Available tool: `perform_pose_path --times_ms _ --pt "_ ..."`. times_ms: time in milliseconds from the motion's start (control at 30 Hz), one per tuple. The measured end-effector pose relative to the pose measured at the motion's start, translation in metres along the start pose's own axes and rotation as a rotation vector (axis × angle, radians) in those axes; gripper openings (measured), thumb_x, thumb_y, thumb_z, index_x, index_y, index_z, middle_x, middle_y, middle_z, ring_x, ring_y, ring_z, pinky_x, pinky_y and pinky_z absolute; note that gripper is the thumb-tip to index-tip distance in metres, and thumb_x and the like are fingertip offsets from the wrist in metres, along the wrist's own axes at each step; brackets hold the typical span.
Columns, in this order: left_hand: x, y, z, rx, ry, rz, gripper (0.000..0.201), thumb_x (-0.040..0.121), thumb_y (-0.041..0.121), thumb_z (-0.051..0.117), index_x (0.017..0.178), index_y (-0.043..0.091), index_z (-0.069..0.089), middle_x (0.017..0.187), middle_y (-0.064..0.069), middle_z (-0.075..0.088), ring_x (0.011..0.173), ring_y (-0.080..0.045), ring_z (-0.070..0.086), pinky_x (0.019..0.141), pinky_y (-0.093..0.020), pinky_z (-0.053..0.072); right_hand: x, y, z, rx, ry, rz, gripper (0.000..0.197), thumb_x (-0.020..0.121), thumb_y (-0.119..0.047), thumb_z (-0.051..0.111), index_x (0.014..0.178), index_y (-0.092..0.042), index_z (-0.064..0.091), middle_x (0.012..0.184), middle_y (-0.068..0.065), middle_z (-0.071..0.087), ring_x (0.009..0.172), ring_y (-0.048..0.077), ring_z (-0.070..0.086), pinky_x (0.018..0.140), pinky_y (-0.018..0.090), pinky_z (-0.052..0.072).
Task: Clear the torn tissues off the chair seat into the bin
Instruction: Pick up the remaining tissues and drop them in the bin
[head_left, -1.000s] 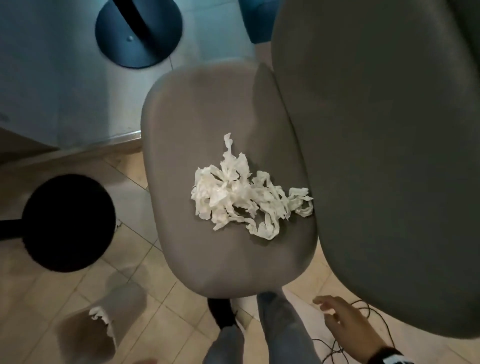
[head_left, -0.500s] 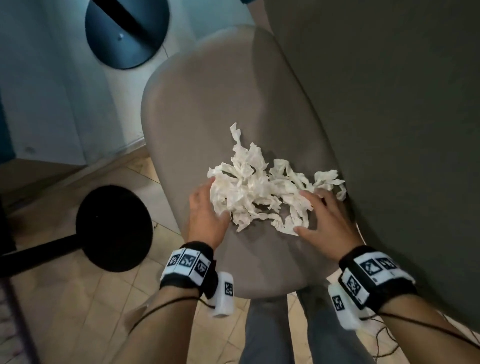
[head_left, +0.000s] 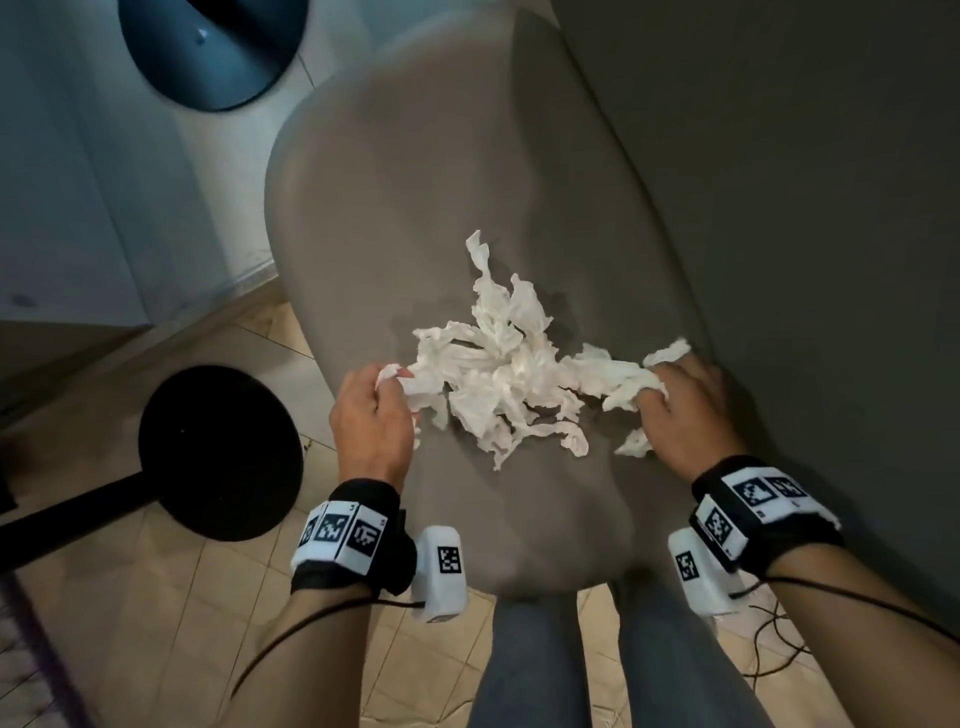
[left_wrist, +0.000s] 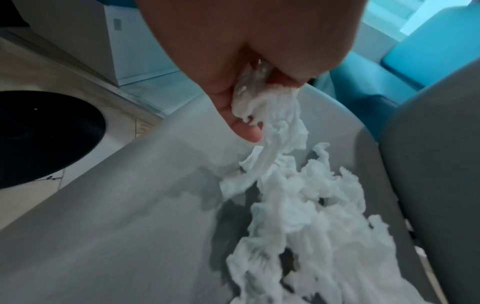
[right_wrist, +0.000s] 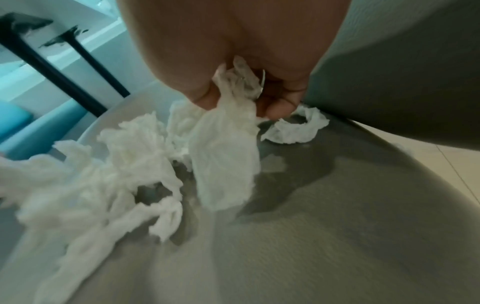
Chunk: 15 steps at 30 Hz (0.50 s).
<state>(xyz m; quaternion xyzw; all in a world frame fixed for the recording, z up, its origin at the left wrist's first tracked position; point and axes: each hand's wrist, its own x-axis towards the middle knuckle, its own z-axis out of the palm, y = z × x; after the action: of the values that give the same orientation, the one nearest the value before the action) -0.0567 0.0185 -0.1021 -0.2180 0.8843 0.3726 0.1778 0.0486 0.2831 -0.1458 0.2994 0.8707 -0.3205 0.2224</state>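
While the tissues (head_left: 511, 374) lie strung crosswise on the chair seat (head_left: 395, 197), left hand (head_left: 371, 415) and right hand (head_left: 685, 410) each pinch an end (equally near); bin unseen.

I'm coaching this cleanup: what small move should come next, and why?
Probably draw both hands together. The left hand and right hand each grip only an edge of the torn tissues, and loose strips between them lie on the chair seat.
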Motion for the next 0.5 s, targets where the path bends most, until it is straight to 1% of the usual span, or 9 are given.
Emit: perform_pose_path --times_ms 67,167,233,267,300,367,400,433,500 --pt "0.004 0.009 -0.003 -0.015 0.032 0.007 0.022 0.094 0.026 0.047 0.077 0.018 0.059 0.098 -0.013 0.063 0.079 -0.017 0.060 0.066 -0.013 0.050 -0.001 -0.008 -0.009 0.066 0.041 0.042 0.044 0.080 -0.030 0.039 0.094 0.000 0.068 0.102 0.019 0.059 0.099 0.035 0.048 0.088 0.039 0.038" --pt "0.008 0.030 -0.003 0.044 0.031 0.086 0.029 0.094 0.036 0.059 0.072 0.018 0.054 0.096 -0.009 0.059 0.081 -0.022 0.058 0.073 -0.022 0.049 -0.001 -0.015 -0.019 0.146 0.077 0.093 0.046 0.087 -0.042 0.046 0.071 -0.002 0.062 0.080 0.014 0.058 0.082 0.034 0.052 0.076 0.039 0.044" --pt "0.014 0.044 0.003 0.151 -0.012 0.134 0.026 0.092 0.030 0.064 0.070 0.021 0.052 0.095 -0.004 0.053 0.083 -0.018 0.053 0.066 -0.010 0.038 0.001 -0.019 -0.023 0.210 0.110 0.121 0.045 0.087 -0.042 0.057 0.064 -0.003 0.057 0.070 0.011 0.057 0.072 0.033 0.054 0.066 0.037 0.044" --pt "0.019 0.049 0.009 0.194 -0.044 0.163 0.021 0.092 0.026 0.064 0.074 0.019 0.055 0.095 -0.003 0.053 0.084 -0.017 0.053 0.066 -0.009 0.037 0.004 -0.022 -0.026 0.235 0.112 0.138 0.040 0.086 -0.037 0.061 0.066 -0.003 0.057 0.071 0.010 0.058 0.070 0.031 0.055 0.063 0.034 0.044" --pt "0.023 0.056 0.016 0.233 -0.083 0.198 0.014 0.091 0.024 0.063 0.080 0.017 0.058 0.096 -0.002 0.055 0.085 -0.019 0.055 0.069 -0.012 0.039 0.006 -0.025 -0.028 0.259 0.100 0.156 0.031 0.086 -0.031 0.064 0.073 -0.004 0.059 0.074 0.007 0.060 0.069 0.026 0.056 0.060 0.029 0.043" --pt "0.031 0.065 0.032 0.301 -0.208 0.236 0.010 0.090 0.025 0.062 0.096 0.018 0.057 0.100 0.000 0.062 0.086 -0.021 0.061 0.074 -0.028 0.049 0.014 -0.029 -0.027 0.299 0.060 0.201 0.009 0.085 -0.017 0.064 0.091 -0.011 0.060 0.081 -0.002 0.060 0.070 0.016 0.055 0.058 0.018 0.042" --pt "0.033 0.070 0.042 0.346 -0.285 0.222 0.018 0.090 0.027 0.064 0.105 0.021 0.056 0.104 0.003 0.062 0.086 -0.019 0.063 0.075 -0.031 0.050 0.016 -0.031 -0.025 0.323 0.046 0.210 0.015 0.084 -0.012 0.061 0.097 -0.019 0.058 0.085 -0.005 0.060 0.074 0.014 0.058 0.062 0.018 0.046" --pt "0.035 0.072 0.051 0.400 -0.358 0.202 0.031 0.090 0.030 0.067 0.116 0.023 0.052 0.109 0.006 0.061 0.088 -0.016 0.063 0.077 -0.031 0.049 0.020 -0.032 -0.021 0.360 0.040 0.188 0.026 0.082 -0.010 0.058 0.100 -0.027 0.056 0.090 -0.005 0.061 0.080 0.016 0.061 0.071 0.025 0.052" --pt "0.040 0.074 0.067 0.523 -0.444 0.193 0.053 0.088 0.034 0.071 0.132 0.024 0.045 0.121 0.002 0.059 0.102 -0.020 0.062 0.090 -0.038 0.052 0.024 -0.038 -0.014 0.409 0.012 0.114 0.038 0.079 -0.005 0.053 0.103 -0.034 0.055 0.106 0.000 0.062 0.095 0.021 0.062 0.085 0.035 0.053"
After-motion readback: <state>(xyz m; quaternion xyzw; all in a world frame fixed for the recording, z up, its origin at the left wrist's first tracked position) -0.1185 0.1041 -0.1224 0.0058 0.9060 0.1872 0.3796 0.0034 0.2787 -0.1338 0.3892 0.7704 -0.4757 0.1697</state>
